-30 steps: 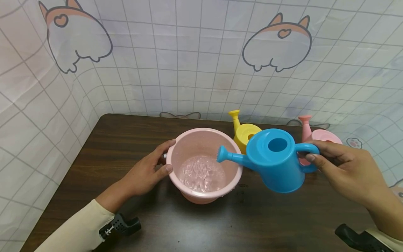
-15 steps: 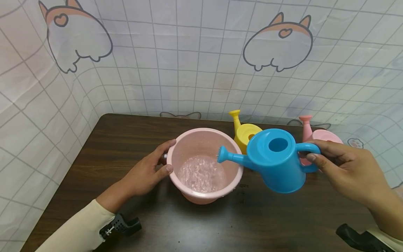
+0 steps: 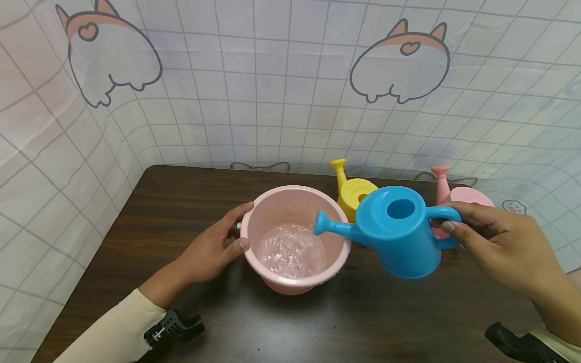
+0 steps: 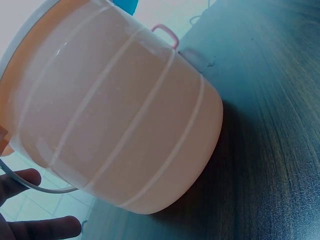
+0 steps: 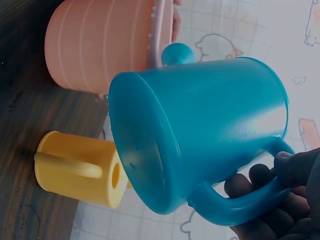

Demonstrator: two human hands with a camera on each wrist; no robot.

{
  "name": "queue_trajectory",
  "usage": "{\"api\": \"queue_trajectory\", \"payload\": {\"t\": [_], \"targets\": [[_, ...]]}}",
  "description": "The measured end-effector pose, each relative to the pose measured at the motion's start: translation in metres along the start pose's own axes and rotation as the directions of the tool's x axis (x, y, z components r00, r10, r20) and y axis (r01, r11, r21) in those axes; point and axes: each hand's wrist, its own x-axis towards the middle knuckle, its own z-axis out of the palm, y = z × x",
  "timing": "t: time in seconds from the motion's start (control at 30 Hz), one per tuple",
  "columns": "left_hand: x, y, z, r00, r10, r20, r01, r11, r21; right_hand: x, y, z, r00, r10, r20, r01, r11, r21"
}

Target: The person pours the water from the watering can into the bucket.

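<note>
Water ripples [image 3: 292, 253] have shifted; blue watering can [image 3: 399, 237], axis nine-to-three, spout [image 3: 342, 229] toward nine o'clock, right hand [image 3: 510, 249] grasping handle [image 3: 447, 214]; left hand [image 3: 204, 254], fingers [image 3: 237, 212] extended, touches pink bucket [image 3: 288, 289].

1. In the pink bucket [image 3: 340, 252], the water [image 3: 292, 251] wears a different pattern: long ridges run from 12 to 6 o'clock 1.0 s ago, the surface is rough and streaky 0.5 s ago, and now small broken ripples cover it.
2. At 9 o'clock on the nozzle [image 3: 321, 223], the edge looks smoother than the flecked edge 1.0 s ago.
3. The paw print [image 3: 514, 206], near 3 o'clock in the head view, shifts slightly outward.
4. Between 3 and 4 o'clock, the wall drawing visible 1.0 s ago is mostly out of frame.
</note>
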Motion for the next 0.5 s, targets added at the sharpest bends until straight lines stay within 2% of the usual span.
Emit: {"api": "queue_trajectory", "payload": {"t": [0.33,0.5], "targets": [[0.0000,-0.0005,-0.0003,1.000,0.014,-0.002,-0.014,1.000,0.009,0.0013,-0.0032,-0.0011,1.000,0.019,0.001,-0.019,1.000,-0.005],[-0.0004,-0.0009,-0.0003,1.000,0.023,-0.003,-0.023,1.000,0.003,0.0014,-0.0017,-0.0007,1.000,-0.001,-0.001,0.001,1.000,-0.014]]}}
